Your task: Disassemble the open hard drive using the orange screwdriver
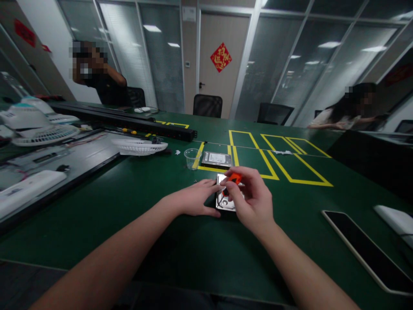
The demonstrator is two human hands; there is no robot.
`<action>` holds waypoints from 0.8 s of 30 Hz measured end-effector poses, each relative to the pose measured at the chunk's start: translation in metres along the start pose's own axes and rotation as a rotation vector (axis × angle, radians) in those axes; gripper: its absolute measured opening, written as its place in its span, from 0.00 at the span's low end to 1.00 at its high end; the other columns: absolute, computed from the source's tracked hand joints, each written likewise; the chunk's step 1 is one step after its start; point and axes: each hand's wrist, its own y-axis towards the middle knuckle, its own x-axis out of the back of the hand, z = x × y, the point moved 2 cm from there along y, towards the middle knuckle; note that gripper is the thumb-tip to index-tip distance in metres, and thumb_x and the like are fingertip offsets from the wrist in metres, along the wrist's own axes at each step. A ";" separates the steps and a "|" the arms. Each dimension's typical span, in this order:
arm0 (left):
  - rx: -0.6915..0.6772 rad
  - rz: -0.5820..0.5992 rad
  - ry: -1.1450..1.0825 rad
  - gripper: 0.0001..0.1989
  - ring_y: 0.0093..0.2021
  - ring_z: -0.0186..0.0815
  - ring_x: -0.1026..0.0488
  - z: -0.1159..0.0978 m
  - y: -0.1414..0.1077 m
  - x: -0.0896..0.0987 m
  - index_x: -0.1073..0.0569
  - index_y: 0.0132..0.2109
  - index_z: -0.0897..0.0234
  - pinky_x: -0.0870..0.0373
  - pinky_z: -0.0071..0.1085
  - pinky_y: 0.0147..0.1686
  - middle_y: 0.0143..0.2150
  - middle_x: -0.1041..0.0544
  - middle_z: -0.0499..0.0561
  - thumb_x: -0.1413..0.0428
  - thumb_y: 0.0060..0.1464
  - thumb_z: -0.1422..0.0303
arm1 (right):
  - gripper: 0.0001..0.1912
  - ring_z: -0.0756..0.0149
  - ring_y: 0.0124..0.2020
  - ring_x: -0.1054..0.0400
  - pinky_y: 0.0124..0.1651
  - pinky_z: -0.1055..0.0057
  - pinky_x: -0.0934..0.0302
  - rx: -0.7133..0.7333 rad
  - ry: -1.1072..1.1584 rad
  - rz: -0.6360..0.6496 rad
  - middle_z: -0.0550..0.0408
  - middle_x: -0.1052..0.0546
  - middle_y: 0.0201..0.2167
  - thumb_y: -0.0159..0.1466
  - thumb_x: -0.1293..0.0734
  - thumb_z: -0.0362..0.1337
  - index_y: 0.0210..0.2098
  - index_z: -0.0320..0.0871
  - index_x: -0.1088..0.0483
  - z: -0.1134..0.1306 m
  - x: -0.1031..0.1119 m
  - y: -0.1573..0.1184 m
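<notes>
A silver hard drive (pixel 226 202) lies on the green table in front of me, partly covered by both hands. My left hand (pixel 198 199) braces its left side, with the thumb by the near corner and the fingers along the far left edge. In my right hand (pixel 253 196) is a screwdriver with an orange and black handle (pixel 235 178). Its shaft slants down to the left over the drive, and I cannot make out exactly where the tip rests. Just beyond, a second hard drive (pixel 217 159) lies label up, beside a clear plastic cup (pixel 192 159).
Yellow tape outlines (pixel 309 183) mark the table. At left are white fan parts (pixel 140 146), a large metal panel (pixel 87 157) and a long black bar (pixel 129 122). A phone (pixel 364 249) lies at right. One person (pixel 108 88) is at far left, another (pixel 348 107) at far right.
</notes>
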 end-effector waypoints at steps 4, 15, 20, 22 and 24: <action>-0.002 -0.002 0.006 0.55 0.95 0.70 0.36 0.000 0.000 0.000 0.31 0.92 0.50 0.35 0.69 0.92 0.93 0.29 0.65 0.19 0.69 0.44 | 0.14 0.55 0.51 0.09 0.46 0.59 0.10 0.026 0.011 0.029 0.47 0.08 0.61 0.87 0.25 0.41 0.70 0.55 0.15 0.001 0.001 -0.001; -0.017 -0.004 0.032 0.51 0.95 0.70 0.36 0.001 0.001 -0.001 0.26 0.88 0.52 0.33 0.68 0.92 0.92 0.27 0.66 0.20 0.70 0.42 | 0.18 0.52 0.51 0.10 0.54 0.50 0.09 0.023 0.015 0.035 0.45 0.09 0.64 0.92 0.32 0.46 0.74 0.56 0.16 -0.001 0.002 -0.002; -0.004 -0.006 0.022 0.53 0.95 0.70 0.36 0.000 0.001 0.000 0.28 0.90 0.52 0.34 0.69 0.92 0.93 0.29 0.66 0.19 0.69 0.43 | 0.14 0.54 0.48 0.09 0.45 0.56 0.09 -0.014 0.063 0.024 0.44 0.09 0.62 0.89 0.27 0.46 0.70 0.54 0.17 -0.004 0.000 -0.003; 0.012 0.004 0.018 0.53 0.95 0.70 0.36 -0.001 0.001 0.000 0.29 0.90 0.51 0.34 0.69 0.92 0.93 0.28 0.65 0.19 0.69 0.43 | 0.13 0.55 0.49 0.09 0.44 0.58 0.09 -0.011 0.063 0.017 0.45 0.09 0.61 0.88 0.25 0.45 0.69 0.54 0.18 -0.004 -0.001 -0.003; 0.021 0.014 0.014 0.53 0.96 0.71 0.37 -0.002 0.001 0.001 0.29 0.91 0.50 0.35 0.70 0.93 0.93 0.28 0.65 0.19 0.69 0.44 | 0.12 0.55 0.51 0.08 0.44 0.60 0.11 -0.013 0.064 0.007 0.47 0.09 0.60 0.87 0.24 0.43 0.67 0.54 0.19 -0.004 -0.001 -0.003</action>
